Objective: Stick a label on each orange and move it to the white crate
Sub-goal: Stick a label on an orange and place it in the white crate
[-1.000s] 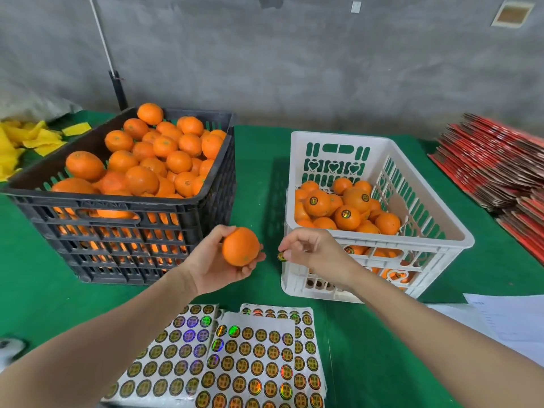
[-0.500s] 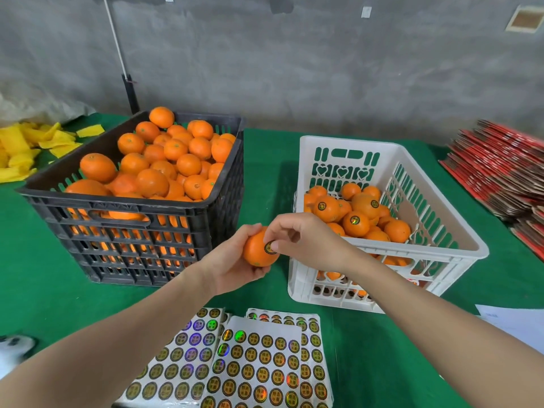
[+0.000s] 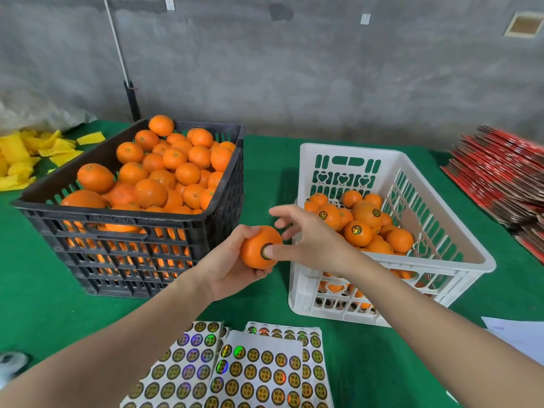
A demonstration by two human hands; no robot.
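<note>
Left hand (image 3: 232,269) cups the orange (image 3: 259,248) from below and behind, fingers wrapped round its far side, palm under it. Held this way the near face stays bare and turned up toward the camera, which gives the other hand a clear surface to work on.

Right hand (image 3: 312,240) is spread, thumb pressed flat on the label (image 3: 266,251) on the orange's near face; the other fingers are lifted and fanned clear, gripping nothing. Likely reason: only the thumb is needed to rub the sticker down, and the free fingers stay out of the way.

The orange sits in the air just left of the white crate (image 3: 471,260), level with its near-left corner and between it and the black crate (image 3: 117,228). Probably held there so the drop into the white crate is a short move.

White crate holds a low layer of oranges, several showing round labels. Black crate, left of the white crate, is heaped with fruit on which no labels show. Label sheets (image 3: 250,375) lie in front of the white crate, near the person, in easy reach of the right hand.

Judgement: sticking step is nearly done for this fruit; transfer is not yet made. Many remain.
</note>
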